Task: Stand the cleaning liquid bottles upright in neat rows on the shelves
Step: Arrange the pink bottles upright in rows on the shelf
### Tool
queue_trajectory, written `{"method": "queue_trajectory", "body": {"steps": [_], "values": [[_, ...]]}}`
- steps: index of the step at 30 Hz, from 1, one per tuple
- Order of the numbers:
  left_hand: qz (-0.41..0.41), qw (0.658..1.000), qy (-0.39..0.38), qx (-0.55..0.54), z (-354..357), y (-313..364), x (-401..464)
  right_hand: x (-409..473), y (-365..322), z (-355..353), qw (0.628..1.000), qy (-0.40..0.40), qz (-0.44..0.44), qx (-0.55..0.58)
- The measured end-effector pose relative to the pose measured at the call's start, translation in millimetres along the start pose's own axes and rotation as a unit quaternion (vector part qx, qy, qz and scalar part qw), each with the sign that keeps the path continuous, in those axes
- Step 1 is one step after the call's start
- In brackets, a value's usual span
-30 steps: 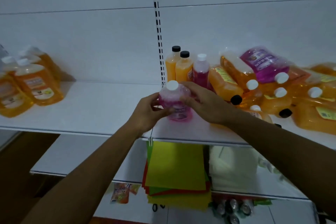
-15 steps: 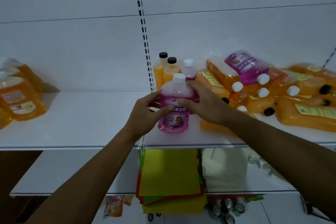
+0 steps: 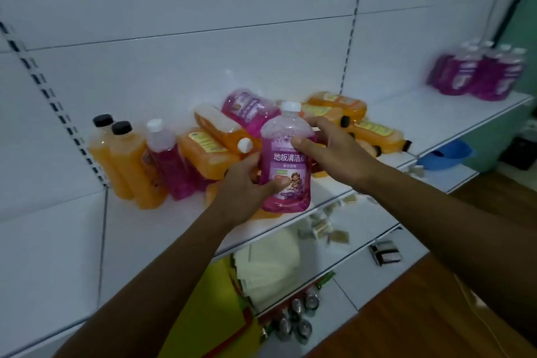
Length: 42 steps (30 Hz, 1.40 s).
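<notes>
You've got the purple bottle [image 3: 286, 158] upright in the middle of the frame, both hands on it — your left hand [image 3: 242, 187] curls round its lower left side with the thumb across the label, your right hand [image 3: 329, 151] wraps the upper right with the thumb on the front. It's at the front edge of the white shelf [image 3: 145, 229], right in front of the tipped-over orange bottles [image 3: 209, 148]. Three slim bottles [image 3: 136, 160] stand upright at center left — more purple ones [image 3: 479, 73] sit upper right.
</notes>
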<state>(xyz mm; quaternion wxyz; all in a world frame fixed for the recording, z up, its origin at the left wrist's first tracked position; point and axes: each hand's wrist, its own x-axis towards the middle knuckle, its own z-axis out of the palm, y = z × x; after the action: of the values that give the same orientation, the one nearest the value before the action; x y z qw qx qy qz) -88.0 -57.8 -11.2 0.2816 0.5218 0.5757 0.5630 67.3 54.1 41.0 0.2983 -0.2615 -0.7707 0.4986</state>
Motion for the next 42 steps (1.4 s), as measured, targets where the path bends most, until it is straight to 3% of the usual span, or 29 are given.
{"method": "queue_trajectory", "body": {"steps": [18,33,42], "values": [[0.001,0.993,-0.115,-0.041,319.6,17.5,191.5,-14.7,115.5,-320.0,0.968,0.197,0.007,-0.158],[0.031,0.978,-0.195,0.069,466.5,-33.1,425.2,107.6,224.1,-492.2,0.944,0.251,0.061,-0.207],[0.009,0.981,-0.179,0.074,536.1,-59.8,519.2,169.9,281.4,-569.6,0.938,0.257,0.083,-0.219]]}}
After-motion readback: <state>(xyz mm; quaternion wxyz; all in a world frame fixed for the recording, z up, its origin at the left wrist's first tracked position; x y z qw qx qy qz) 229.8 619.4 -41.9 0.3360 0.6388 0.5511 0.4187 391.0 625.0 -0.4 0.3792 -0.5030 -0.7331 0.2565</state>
